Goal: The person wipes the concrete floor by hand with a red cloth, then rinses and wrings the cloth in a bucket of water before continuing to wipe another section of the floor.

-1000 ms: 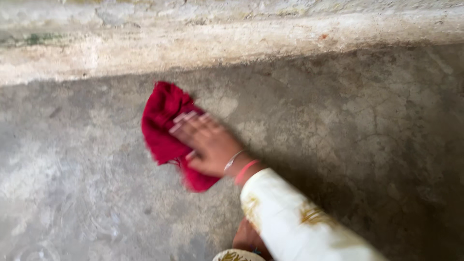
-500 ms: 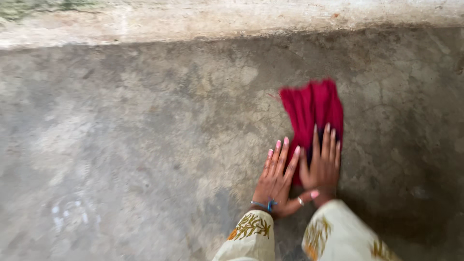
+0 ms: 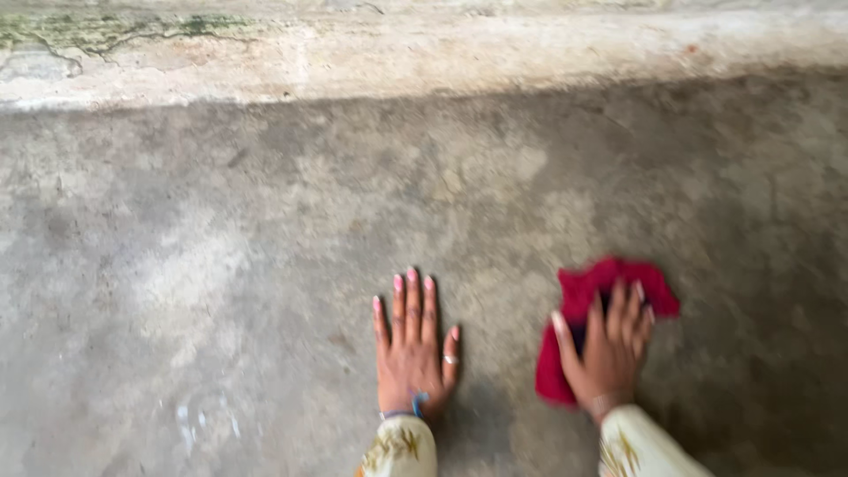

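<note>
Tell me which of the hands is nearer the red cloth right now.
The right. The right hand lies flat on top of the red cloth, pressing it to the concrete floor. The left hand rests palm-down on bare floor to the cloth's left, clear of it.

A second ago your right hand (image 3: 609, 353) was alone on the cloth (image 3: 601, 305), out to the left and near the raised ledge (image 3: 424, 53), with the cloth spread well beyond your fingers. Half a second ago it had swept right, and your left hand (image 3: 411, 353) had come down beside it, the two touching, the cloth stretched long ahead of the fingers. Now you have drawn the cloth back towards you, farther from the ledge, and it is bunched up small under your right hand. Your hands have parted: the left lies flat on the bare floor (image 3: 221, 265), clear of the cloth.
</note>
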